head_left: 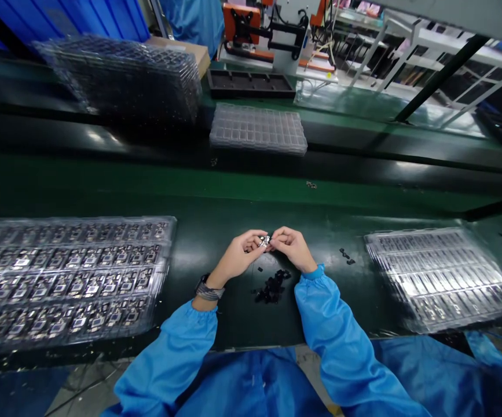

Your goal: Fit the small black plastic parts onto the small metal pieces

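Over the green bench, my left hand (241, 253) is closed on a small circuit board (264, 241), gripped between thumb and fingers. My right hand (292, 246) meets it from the other side, its thumb and forefinger pinched at the board's right edge. Whether the right fingertips also hold a tiny part is too small to tell. Just below the hands lies a loose heap of small black pieces (272, 286), with one stray black piece (260, 269) above it.
A clear tray of circuit boards (72, 284) lies at left, another clear tray (446, 275) at right. A few small parts (347, 256) sit between. Behind are an upper clear tray (258, 128), a black tray (251, 84) and stacked clear trays (124, 75) on a ledge.
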`<state>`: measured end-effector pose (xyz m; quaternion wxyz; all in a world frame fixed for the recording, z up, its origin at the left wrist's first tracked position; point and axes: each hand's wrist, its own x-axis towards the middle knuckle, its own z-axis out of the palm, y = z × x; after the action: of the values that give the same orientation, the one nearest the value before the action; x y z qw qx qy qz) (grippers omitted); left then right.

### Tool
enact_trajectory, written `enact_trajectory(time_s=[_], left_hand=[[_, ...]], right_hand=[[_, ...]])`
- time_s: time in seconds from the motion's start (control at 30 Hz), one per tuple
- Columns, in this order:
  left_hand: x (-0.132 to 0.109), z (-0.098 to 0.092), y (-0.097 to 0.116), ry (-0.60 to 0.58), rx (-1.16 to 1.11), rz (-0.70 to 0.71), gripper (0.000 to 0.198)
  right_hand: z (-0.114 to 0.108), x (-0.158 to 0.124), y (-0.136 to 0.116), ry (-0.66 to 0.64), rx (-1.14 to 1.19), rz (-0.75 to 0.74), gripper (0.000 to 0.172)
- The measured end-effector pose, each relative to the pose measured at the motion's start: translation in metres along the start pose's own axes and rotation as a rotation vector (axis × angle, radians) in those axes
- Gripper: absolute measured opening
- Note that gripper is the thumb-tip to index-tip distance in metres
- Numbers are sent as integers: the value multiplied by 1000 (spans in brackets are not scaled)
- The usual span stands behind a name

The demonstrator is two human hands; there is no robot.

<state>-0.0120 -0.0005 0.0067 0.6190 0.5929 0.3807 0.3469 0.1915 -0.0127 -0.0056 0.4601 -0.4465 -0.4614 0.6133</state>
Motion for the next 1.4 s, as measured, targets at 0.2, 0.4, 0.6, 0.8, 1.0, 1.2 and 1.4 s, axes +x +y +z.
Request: enact_trajectory(time_s=[0.2, 0.4, 0.6, 0.8, 1.0, 1.2, 1.4], left_hand=[[-1, 0, 3, -4, 15, -2, 39], [0, -1, 0, 4, 28, -10, 40], [0, -2, -2, -12, 46, -24, 41], [0, -4, -3, -40, 0, -17, 44], [0, -3, -1, -53, -20, -17, 43], [1, -3, -2, -68, -89, -27, 47], [-1, -3, 1, -82, -194, -43, 49]], right_hand=[[1, 0, 0, 25, -23, 11, 36], [1, 0, -3, 24, -32, 10, 35], [1, 0, -2, 21, -9, 6, 35], [1, -1, -4, 17, 5, 3, 36], [2, -1, -6, 7, 26, 12, 37], [5, -2, -9, 1, 56, 12, 39], [7, -2, -9, 8, 106, 3, 38]])
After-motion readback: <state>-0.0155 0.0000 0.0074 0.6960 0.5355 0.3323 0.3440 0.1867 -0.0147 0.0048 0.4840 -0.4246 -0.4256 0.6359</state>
